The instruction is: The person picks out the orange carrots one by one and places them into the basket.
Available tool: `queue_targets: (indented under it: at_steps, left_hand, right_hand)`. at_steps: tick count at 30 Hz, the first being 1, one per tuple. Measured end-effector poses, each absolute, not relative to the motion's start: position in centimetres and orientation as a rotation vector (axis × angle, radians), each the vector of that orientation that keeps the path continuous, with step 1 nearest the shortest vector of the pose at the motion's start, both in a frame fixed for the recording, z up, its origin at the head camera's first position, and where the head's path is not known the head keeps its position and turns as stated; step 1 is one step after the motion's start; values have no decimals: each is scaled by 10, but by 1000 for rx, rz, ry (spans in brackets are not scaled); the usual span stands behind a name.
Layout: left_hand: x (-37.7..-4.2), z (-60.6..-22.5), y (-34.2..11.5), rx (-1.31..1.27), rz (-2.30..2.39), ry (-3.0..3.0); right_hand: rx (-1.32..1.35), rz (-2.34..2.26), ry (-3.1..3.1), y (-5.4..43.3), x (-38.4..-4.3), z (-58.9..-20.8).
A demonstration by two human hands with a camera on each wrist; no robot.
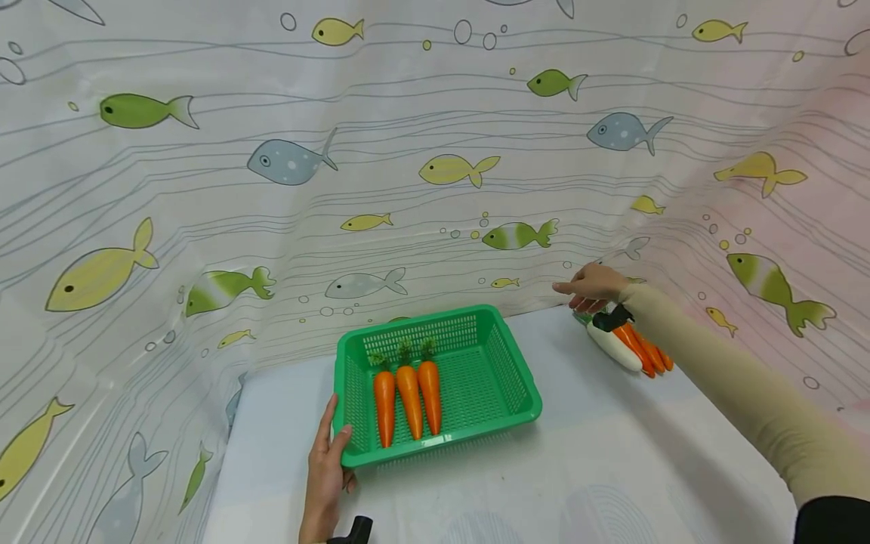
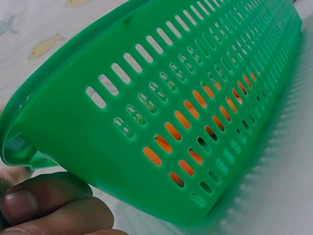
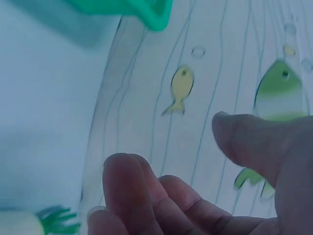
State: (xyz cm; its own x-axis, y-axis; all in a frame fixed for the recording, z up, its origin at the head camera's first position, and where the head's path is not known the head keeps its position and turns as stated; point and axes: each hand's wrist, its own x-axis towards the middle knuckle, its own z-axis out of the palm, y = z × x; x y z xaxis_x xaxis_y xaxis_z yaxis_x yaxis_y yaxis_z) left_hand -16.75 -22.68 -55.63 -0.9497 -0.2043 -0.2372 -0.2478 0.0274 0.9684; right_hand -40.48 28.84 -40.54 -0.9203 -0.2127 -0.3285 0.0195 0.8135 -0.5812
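Observation:
A green plastic basket (image 1: pixel 479 381) stands tilted slightly on the white table, with three orange carrots (image 1: pixel 409 400) side by side in its left half, their leafy tops toward the back. My left hand (image 1: pixel 326 461) grips its left rim, thumb on top; curled fingers (image 2: pixel 58 203) show below the rim in the left wrist view. Over at the right, my right hand (image 1: pixel 594 285) hovers above a white radish (image 1: pixel 614 349) and several more carrots (image 1: pixel 637 349). Its thumb and fingers are apart with nothing between them. The radish's green top (image 3: pixel 61 221) shows below that hand in the right wrist view.
A fish-printed sheet (image 1: pixel 435 249) rises behind the table and along both sides. The white tabletop (image 1: pixel 544 453) extends in front of the basket and between it and the vegetable pile.

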Motion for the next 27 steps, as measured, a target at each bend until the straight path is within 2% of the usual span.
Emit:
queue_targets:
  at_steps: [13,27]
  left_hand:
    - [-169,-557,-229,-482,2109,2222]
    - [-170,-558,-229,-490,2103,2216]
  right_hand:
    - [91,-762,2648,379,-411,-445]
    - [195,-558,2727,409,-410,-486]
